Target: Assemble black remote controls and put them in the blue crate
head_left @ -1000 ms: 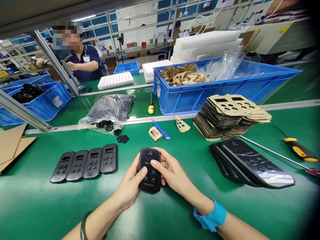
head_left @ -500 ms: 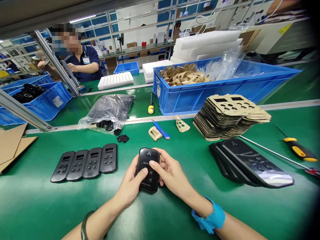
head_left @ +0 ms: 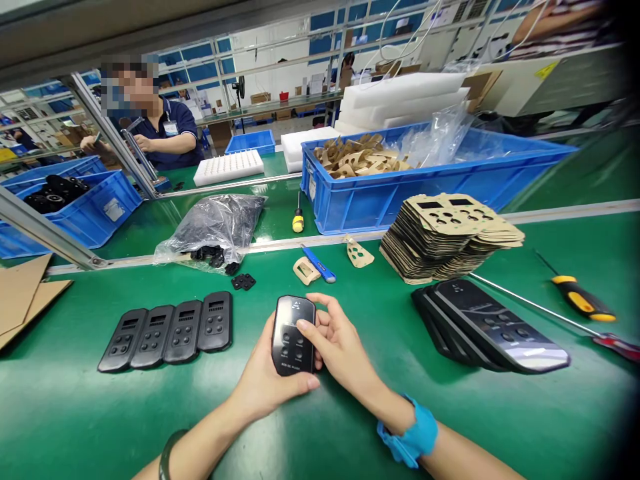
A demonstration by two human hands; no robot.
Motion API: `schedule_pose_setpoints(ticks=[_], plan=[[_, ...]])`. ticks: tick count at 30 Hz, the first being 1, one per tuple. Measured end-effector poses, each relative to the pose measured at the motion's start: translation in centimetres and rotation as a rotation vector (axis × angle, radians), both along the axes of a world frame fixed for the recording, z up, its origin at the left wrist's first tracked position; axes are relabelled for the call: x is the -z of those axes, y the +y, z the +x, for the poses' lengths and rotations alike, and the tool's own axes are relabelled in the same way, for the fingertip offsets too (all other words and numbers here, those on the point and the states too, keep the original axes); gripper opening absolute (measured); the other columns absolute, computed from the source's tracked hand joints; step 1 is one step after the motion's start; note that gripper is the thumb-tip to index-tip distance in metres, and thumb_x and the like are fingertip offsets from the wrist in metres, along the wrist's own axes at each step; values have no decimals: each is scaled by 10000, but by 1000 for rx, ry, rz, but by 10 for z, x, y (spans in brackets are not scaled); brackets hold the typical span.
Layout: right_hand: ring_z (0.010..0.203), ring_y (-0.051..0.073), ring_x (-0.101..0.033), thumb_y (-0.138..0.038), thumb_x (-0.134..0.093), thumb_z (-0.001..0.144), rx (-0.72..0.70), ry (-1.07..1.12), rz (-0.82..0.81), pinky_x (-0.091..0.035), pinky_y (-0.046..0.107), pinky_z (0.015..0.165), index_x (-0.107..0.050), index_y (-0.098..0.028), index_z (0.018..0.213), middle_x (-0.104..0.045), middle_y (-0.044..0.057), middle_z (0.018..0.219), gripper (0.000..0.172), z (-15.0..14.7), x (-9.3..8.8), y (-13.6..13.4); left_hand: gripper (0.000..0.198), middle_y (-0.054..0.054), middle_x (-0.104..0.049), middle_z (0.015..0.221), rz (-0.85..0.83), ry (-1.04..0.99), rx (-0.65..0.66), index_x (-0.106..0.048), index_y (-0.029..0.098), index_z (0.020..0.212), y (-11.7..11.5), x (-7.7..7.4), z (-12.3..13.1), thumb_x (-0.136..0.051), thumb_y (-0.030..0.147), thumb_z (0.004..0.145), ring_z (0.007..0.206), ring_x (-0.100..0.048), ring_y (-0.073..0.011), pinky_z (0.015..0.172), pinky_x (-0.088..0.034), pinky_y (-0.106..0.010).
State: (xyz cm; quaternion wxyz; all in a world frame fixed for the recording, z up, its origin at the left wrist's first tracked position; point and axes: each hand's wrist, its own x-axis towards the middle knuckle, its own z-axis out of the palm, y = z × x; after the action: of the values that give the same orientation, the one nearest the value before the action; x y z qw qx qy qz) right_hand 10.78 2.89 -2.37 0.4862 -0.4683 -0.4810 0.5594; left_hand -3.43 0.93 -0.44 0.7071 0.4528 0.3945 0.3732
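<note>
A black button panel (head_left: 291, 345) is held at the frame's lower centre. The left hand (head_left: 265, 383) cradles its left edge, thumb stretched below; the right hand (head_left: 345, 343) pinches the right edge, thumb on the front.

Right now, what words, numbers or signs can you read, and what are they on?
No text reads clearly.
Held control panel: white print, blurred.
Stacked panels on the right: white marks, too small.
Blue utility knife: lettering, too small.
Bin label: unreadable.
Co-worker's badge: unreadable.
Yellow sign at back: too small.
</note>
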Motion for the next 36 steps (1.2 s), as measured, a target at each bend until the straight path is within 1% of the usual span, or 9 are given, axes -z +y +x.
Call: schedule_pose_setpoints(ticks=[4,8,10,12,15,19,24,29,36], plan=[[409,97,-511,-435,-564,862,-13,-46,43,-432,202,347,-334,-263,1121,-574,-66,698,387,0,6,0,1082,-40,-657,878,-70,19,-1,-81,283,1472,-1,0,0,-796,269,661,689,-630,-179,593,-508,-286],[806,201,-650,-414,-521,886,-53,-239,188,-551,336,667,-311,-236,1291,-643,55,975,490,-1,3,0,1099,-138,-375,1451,114,80,-11,85,318,1482,-4,11,-3,-725,325,739,1226,-481,-293,934,-466,-395],[1099,274,-570,-411,-606,821,-97,-363,250,-473,435,914,-278,-185,1391,-579,140,1224,696,0,-4,0,1068,-105,-170,1559,181,99,76,133,316,1475,-8,15,-5,-680,348,785,1396,-241,-287,1089,-316,-404],[1219,304,-481,-395,-666,764,-142,-441,260,-390,456,1011,-267,-137,1439,-498,177,1345,825,5,-17,2,1033,-105,-136,1570,183,67,202,153,325,1469,-11,17,-7,-645,383,816,1408,-220,-286,1111,-277,-420],[1154,279,-524,-366,-662,771,-131,-589,310,-420,407,975,-283,-145,1462,-534,152,1290,819,32,-45,3,983,-134,-246,1527,189,43,256,96,331,1481,-10,17,-10,-630,432,825,1341,-350,-291,1054,-350,-427],[1007,297,-563,-360,-645,782,123,-1110,362,-458,413,891,-369,-95,1427,-576,165,1105,749,95,-81,-4,839,-148,-407,1405,204,118,169,-117,308,1487,-3,18,-14,-614,463,829,1245,-447,-283,970,-412,-399],[889,341,-616,-338,-593,809,263,-1651,144,-484,411,732,-536,-91,1286,-652,167,920,540,163,-84,-16,716,-143,-466,1310,204,152,134,-300,284,1424,-1,21,-13,-632,446,810,1137,-510,-264,889,-448,-374],[910,338,-637,-396,-564,845,300,-1698,236,-487,423,750,-554,-118,1269,-677,185,1050,507,187,-81,-5,696,-141,-490,1276,179,164,126,-373,273,1378,-1,19,-11,-678,400,766,1107,-515,-267,850,-454,-370],[1036,271,-596,-187,-626,802,270,-1681,447,-469,356,864,-627,-139,1160,-686,119,1107,360,194,-107,67,649,-145,-508,1240,167,150,123,-410,245,1325,4,26,-15,-685,376,752,1063,-541,-250,856,-451,-376]])
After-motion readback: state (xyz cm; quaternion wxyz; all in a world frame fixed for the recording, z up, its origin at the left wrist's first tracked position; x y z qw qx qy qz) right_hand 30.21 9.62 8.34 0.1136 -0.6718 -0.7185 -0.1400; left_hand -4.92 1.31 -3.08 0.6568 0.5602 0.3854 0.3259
